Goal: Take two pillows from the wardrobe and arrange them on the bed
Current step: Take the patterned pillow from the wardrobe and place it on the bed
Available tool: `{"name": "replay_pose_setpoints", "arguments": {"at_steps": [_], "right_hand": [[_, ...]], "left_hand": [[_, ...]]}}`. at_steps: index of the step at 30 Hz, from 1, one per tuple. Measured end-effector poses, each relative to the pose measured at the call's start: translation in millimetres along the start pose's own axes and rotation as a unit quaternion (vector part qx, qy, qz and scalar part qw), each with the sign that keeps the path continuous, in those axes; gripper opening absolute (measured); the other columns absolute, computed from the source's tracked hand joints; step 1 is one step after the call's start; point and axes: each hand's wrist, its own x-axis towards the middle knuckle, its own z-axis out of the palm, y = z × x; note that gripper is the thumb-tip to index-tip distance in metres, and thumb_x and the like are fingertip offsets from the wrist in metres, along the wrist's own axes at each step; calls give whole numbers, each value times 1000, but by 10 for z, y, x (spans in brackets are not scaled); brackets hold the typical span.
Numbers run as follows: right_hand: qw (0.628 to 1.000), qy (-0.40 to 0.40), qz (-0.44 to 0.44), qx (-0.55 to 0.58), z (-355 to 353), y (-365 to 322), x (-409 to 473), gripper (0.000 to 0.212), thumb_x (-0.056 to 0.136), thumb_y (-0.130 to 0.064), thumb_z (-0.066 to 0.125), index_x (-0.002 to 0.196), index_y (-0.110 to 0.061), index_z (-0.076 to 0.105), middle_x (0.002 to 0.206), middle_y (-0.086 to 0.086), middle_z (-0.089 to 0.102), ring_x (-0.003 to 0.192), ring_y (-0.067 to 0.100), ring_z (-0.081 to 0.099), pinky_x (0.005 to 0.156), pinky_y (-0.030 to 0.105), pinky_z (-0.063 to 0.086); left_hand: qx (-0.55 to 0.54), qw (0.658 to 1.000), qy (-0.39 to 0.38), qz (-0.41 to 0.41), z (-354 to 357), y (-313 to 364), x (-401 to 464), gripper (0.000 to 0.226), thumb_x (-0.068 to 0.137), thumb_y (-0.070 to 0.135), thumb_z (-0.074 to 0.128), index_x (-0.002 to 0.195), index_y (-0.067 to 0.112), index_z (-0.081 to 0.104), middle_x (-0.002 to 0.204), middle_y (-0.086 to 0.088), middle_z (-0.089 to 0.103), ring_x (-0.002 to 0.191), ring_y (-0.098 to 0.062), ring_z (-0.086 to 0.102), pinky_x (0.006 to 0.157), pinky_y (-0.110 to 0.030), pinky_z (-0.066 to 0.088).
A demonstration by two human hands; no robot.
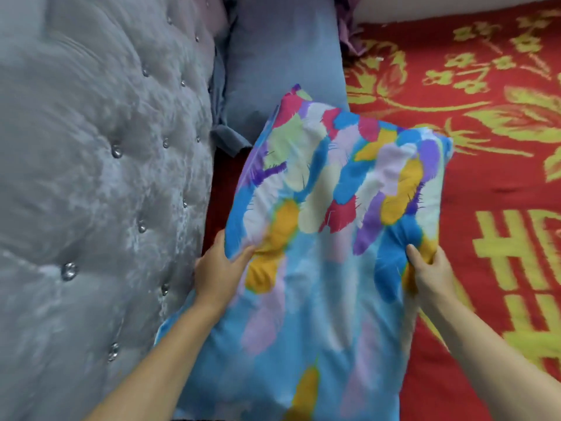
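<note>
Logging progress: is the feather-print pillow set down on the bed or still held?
Held: the left hand and right hand each pinch a side of the colourful feather-print pillow. Whether its underside touches the red bedspread, cannot tell.

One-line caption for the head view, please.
Both hands, left hand and right hand, grip a feather-print pillow beside a blue-grey pillow against the tufted headboard on the red bedspread.

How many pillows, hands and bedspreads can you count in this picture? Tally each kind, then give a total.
Pillows: 2, the feather-print pillow and the blue-grey pillow
Hands: 2, left hand and right hand
Bedspreads: 1, the red bedspread
Total: 5
</note>
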Motion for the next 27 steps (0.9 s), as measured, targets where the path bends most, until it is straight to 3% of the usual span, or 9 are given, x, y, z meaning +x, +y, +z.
{"name": "replay_pose_setpoints", "arguments": {"at_steps": [4,7,11,13,15,18,21,25,27], "right_hand": [[996,-73,-42,-29,399,-377,103,22,89,-14,63,110,-14,58,96,4,62,86,18,56,77,30,47],[984,-146,-20,-102,686,-459,218,36,88,-13,62,123,-13,54,108,5,63,96,20,59,89,38,49],[921,-269,55,-277,791,-260,110,42,90,-17,59,130,-10,48,100,12,62,70,19,58,50,26,49],[876,-293,63,-379,696,14,-36,59,89,-24,63,140,-10,36,125,19,58,100,31,61,69,34,50],[881,-286,115,-358,508,351,-213,74,87,-32,66,144,-11,25,140,14,47,121,30,50,88,38,43],[889,-262,257,-274,304,579,-536,72,84,-49,63,140,-21,27,140,3,42,120,30,48,83,47,42],[909,-268,187,-258,236,638,-630,43,85,-36,67,118,-16,48,125,11,60,104,23,60,92,46,51],[855,-339,196,-341,221,771,-751,49,85,-42,65,124,-13,55,118,9,65,103,28,64,73,37,55],[856,-324,186,-357,217,909,-822,55,86,-40,65,129,-8,49,128,12,59,113,32,59,84,42,53]], "left_hand": [[6,991,118,-62,-40,-329,-257,47,75,40,76,108,14,55,110,-20,69,101,-41,64,81,-46,52],[13,981,99,-165,98,-691,-271,53,77,36,76,114,3,55,117,-27,64,107,-43,61,86,-44,49],[56,955,-6,-290,199,-1268,-319,59,82,39,69,128,7,51,125,-29,58,114,-43,55,94,-46,47],[109,954,-35,-279,266,-1442,-413,71,82,37,69,140,7,40,133,-30,51,120,-45,49,98,-47,43],[96,951,-39,-293,321,-1497,-540,82,79,36,73,143,5,32,132,-35,49,118,-48,50,95,-48,44],[86,934,-63,-340,286,-1457,-619,76,79,39,72,132,-4,38,129,-37,51,117,-48,52,93,-46,45],[141,940,-79,-299,146,-1349,-615,66,80,48,68,119,-1,46,123,-33,56,113,-45,56,90,-46,48],[190,953,-24,-236,4,-1357,-708,66,78,49,69,119,1,47,123,-31,56,111,-44,56,86,-47,48],[225,944,-53,-235,52,-1373,-741,68,82,46,66,123,-2,43,127,-32,52,118,-42,52,92,-46,45]]}}
